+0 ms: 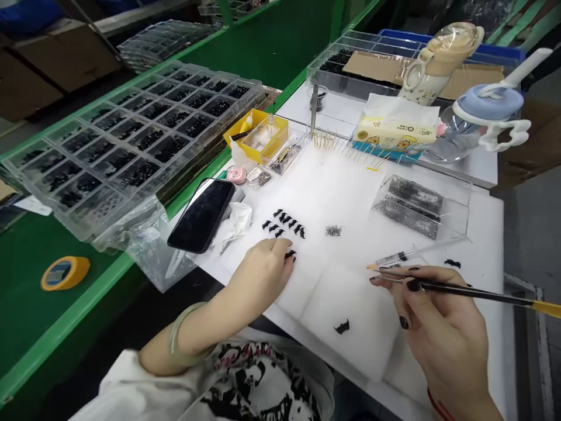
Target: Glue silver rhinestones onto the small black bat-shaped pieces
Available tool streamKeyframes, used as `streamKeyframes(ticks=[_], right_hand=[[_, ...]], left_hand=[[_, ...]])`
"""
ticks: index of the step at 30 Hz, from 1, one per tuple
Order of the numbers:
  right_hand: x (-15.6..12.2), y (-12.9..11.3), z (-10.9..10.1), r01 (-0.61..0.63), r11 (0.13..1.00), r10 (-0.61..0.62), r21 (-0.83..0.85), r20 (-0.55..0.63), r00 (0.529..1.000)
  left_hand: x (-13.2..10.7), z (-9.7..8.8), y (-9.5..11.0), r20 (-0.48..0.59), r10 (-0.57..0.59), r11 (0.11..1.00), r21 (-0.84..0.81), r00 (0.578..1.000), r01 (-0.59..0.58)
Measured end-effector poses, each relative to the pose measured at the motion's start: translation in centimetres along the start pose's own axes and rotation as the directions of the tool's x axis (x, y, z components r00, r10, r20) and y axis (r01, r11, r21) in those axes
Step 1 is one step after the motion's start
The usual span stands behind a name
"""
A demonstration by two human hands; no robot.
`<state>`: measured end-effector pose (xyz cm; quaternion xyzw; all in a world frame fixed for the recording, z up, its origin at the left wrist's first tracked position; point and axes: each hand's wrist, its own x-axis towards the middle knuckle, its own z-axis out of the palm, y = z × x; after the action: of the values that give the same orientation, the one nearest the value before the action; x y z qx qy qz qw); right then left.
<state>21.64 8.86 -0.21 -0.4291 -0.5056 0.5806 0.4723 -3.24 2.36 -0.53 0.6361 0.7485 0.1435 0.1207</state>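
My left hand (pixel 265 266) is closed in a pinch at the near end of a group of small black bat-shaped pieces (pixel 289 222). One such black piece (pixel 290 254) shows between its thumb and fingers. My right hand (pixel 442 327) grips a slim black-handled tool (pixel 477 290) with a yellow rear end, its fine tip pointing left. Whether that tip is a brush or prongs is unclear. Just beyond the tip lies a syringe (pixel 390 259) with an orange end. Another black piece (pixel 342 326) rests on the white pad (pixel 359 298) between my hands.
Tiny clear beads (pixel 333 230) form a small pile. A transparent box (pixel 421 204) stands at right, a tissue pack (pixel 394 131) and cups behind. A phone (pixel 201 213), a yellow box (pixel 272 140) and a compartment tray (pixel 131 140) are at left.
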Motion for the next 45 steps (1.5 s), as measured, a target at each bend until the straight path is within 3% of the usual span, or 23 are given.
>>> streamKeyframes(ticks=[11,24,31,39,45], right_hand=[[0.0,0.0,-0.1,0.025,0.996,-0.023,-0.083,0.022,0.999],[0.5,0.4,-0.2,0.019,0.997,-0.018,-0.08,0.004,1.0],[1.0,1.2,-0.8,0.02,0.997,-0.02,-0.079,0.009,1.0],[1.3,2.0,-1.6,0.008,0.998,-0.005,-0.062,0.038,0.999],[1.4,2.5,-2.1,0.018,0.999,-0.015,-0.04,0.057,0.998]], left_hand=[[0.3,-0.8,-0.1,0.136,-0.162,0.984,-0.05,0.977,0.17],[1.5,-1.8,-0.2,0.227,-0.117,0.983,-0.115,0.967,0.146],[1.1,-1.4,-0.2,0.217,-0.085,0.984,-0.134,0.972,0.116],[0.5,0.0,1.6,0.203,-0.164,0.986,0.017,0.965,0.164],[1.8,-0.8,1.3,0.147,-0.243,0.97,0.059,0.959,0.236]])
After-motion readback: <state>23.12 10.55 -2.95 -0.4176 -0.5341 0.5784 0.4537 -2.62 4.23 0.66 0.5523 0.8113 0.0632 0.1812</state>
